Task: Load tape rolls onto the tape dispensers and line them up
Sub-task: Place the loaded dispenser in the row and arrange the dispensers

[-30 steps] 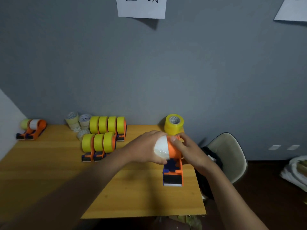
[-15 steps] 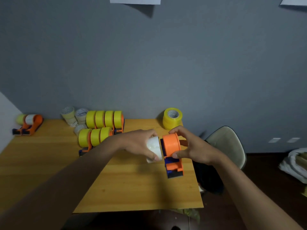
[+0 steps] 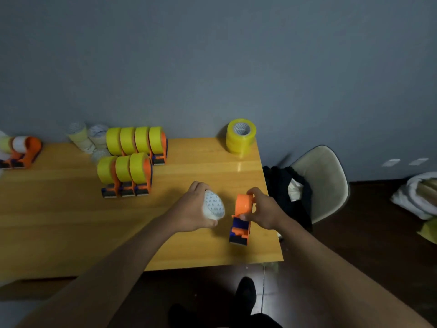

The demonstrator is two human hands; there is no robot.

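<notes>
At frame centre, our left hand (image 3: 192, 209) grasps a white tape roll (image 3: 213, 207), just left of the orange dispenser (image 3: 241, 217) our right hand (image 3: 264, 210) grasps on the surface (image 3: 71, 223). Upper left, 7 loaded dispensers (image 3: 132, 159) stand in 2 rows.

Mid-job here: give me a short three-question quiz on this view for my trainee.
1. True or false: the white tape roll is already seated on the orange plastic tape dispenser.
2. Which hand grips that dispenser? A) left hand B) right hand
3. Fill in: the front row of loaded yellow-roll dispensers on the wooden table holds ___ units.

Key: 1 false, the left hand holds the roll apart beside it; 2 B, the right hand; 3 three.
</notes>
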